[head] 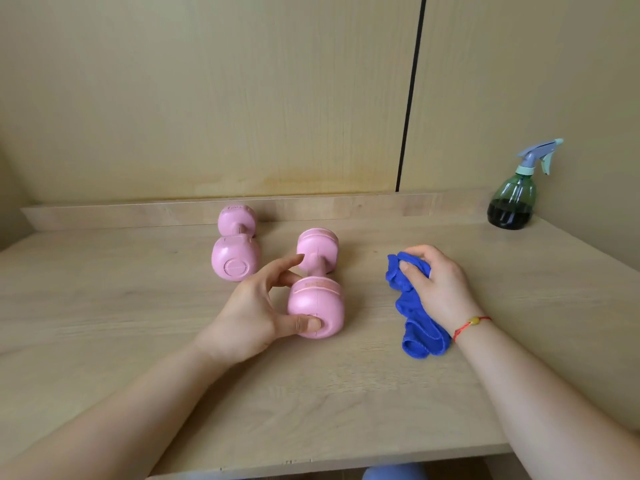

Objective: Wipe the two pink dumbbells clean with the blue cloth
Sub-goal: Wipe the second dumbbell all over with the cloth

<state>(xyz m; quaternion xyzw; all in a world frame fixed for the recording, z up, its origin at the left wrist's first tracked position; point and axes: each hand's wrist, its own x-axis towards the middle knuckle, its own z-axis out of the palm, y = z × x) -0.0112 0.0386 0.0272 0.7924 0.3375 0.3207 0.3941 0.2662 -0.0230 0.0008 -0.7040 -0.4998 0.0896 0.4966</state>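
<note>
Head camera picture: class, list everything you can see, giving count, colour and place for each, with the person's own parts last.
near dumbbell: 1, pink, lying mid-table
far dumbbell: 1, pink, lying behind and left of it, near the back ledge
blue cloth: 1, blue, bunched on the table, right of the dumbbells
spray bottle: 1, green with lilac trigger, back right, dark liquid inside
table: 1, light wood
bracelet: 1, red cord, right wrist
left hand: 1, thumb on near dumbbell's end
right hand: 1, fingers gripping the cloth
</note>
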